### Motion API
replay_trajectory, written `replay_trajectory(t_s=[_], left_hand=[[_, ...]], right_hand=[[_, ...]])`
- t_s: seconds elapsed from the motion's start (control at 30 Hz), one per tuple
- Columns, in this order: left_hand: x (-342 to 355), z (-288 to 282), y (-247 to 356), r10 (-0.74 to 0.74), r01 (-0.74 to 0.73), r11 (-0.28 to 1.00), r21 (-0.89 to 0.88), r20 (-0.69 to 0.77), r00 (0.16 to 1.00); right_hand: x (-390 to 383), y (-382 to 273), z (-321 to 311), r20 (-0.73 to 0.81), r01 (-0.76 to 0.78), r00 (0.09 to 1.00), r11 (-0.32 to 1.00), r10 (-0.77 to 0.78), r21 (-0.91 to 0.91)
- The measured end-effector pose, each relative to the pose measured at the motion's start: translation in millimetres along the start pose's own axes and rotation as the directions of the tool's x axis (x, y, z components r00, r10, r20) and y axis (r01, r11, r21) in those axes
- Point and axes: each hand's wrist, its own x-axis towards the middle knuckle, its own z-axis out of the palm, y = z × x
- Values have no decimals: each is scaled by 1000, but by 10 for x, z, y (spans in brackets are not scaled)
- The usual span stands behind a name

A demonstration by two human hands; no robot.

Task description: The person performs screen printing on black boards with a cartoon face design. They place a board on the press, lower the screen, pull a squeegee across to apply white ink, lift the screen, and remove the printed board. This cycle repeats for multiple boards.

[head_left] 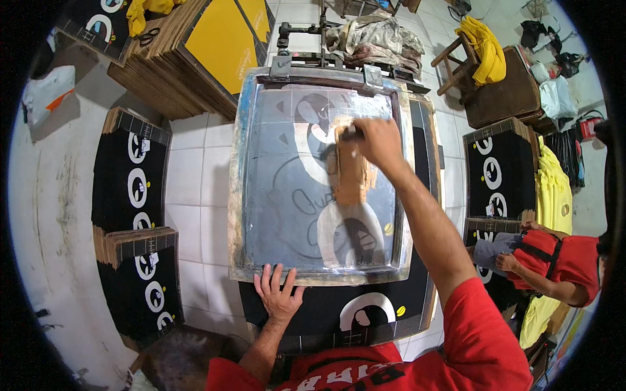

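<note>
A framed printing screen (261,176) lies over black fabric (293,313) printed with white shapes. My right hand (375,143) is closed on a squeegee handle (351,132) at the screen's upper right, above a smear of peach-tan ink (352,179); the squeegee's blade is mostly hidden by hand and ink. My left hand (278,295) rests with spread fingers at the screen frame's lower left edge. Dark drawn lines and pale patterns show through the mesh. Two metal clamps (372,77) hold the frame's top edge.
Stacks of boards with black printed fabric (137,179) stand left and right. Yellow panels (218,45) sit upper left. Crumpled cloth (378,42) lies behind the screen. A wooden stool (450,65) holds yellow garments (482,45). A co-worker in red (554,267) is at the right, near yellow fabric (554,182).
</note>
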Motion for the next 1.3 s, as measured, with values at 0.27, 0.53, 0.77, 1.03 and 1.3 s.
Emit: replay_trajectory(t_s=[0.27,0.53,0.77,1.03,1.3], left_hand=[[21,-14,21,-5,4,1000,-9,-19,1000],[9,1,3,5,-5,999,-37,-7,1000],[3,-7,3,10,-10,999,-37,-7,1000],[16,-5,-4,13,-13,1000,-25,4,1000],[0,3,-2,17,-17,1000,-15,1,1000]], right_hand=[[-171,-71,120,36,-8,999,1000,8,-7],[-275,-85,-121,218,-16,976,999,8,33],[-1,18,137,10,-41,999,999,41,16],[-445,-162,-205,364,-37,931,999,30,12],[261,92,184,24,-82,996,997,82,8]])
